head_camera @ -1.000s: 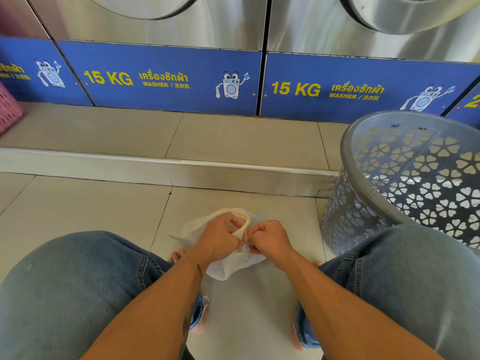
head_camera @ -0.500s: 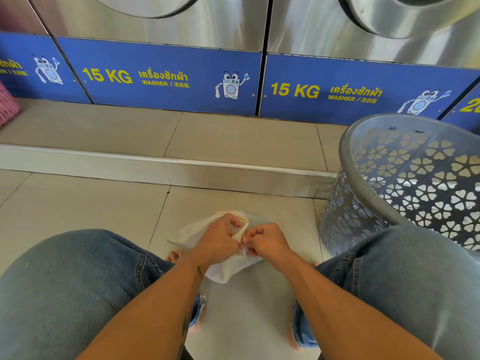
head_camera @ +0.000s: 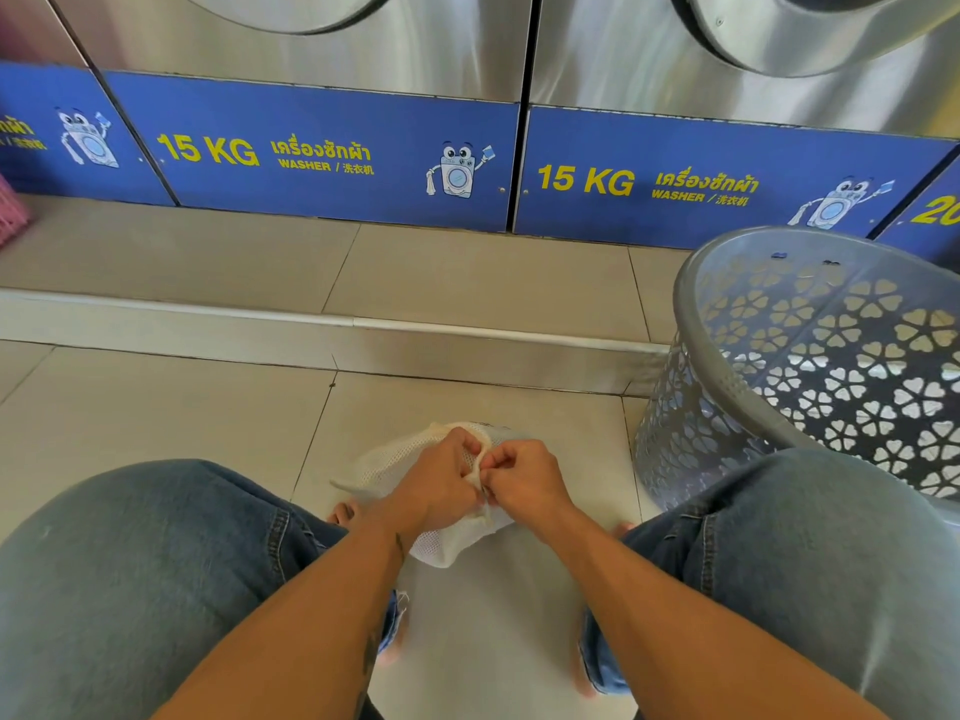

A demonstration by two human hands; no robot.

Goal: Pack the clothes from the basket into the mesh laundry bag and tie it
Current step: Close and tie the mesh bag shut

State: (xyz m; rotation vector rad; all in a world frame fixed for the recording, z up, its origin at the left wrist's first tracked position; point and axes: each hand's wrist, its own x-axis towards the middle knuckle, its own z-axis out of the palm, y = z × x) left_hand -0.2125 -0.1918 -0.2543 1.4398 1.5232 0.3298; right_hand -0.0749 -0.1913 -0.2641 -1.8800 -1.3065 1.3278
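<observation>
A small white mesh laundry bag (head_camera: 382, 472) lies on the floor tiles between my knees, bunched and full. My left hand (head_camera: 436, 488) and my right hand (head_camera: 522, 480) meet over its gathered mouth, both pinching the beige drawstring band (head_camera: 480, 462) with fingers closed. The hands cover most of the bag's top, so the knot itself is hidden. A grey plastic basket (head_camera: 727, 407) with heart-shaped cut-outs stands tilted at my right knee; no clothes show inside it.
Steel 15 KG washers with blue panels (head_camera: 332, 148) line the back on a raised tiled step (head_camera: 363, 324). A pink basket (head_camera: 10, 210) peeks in at the far left. My jeans-clad knees frame the bag on both sides.
Both hands have stayed on the bag's mouth with small finger movements on the drawstring. The loop of band above the hands looks smaller now. The view has shifted slightly.
</observation>
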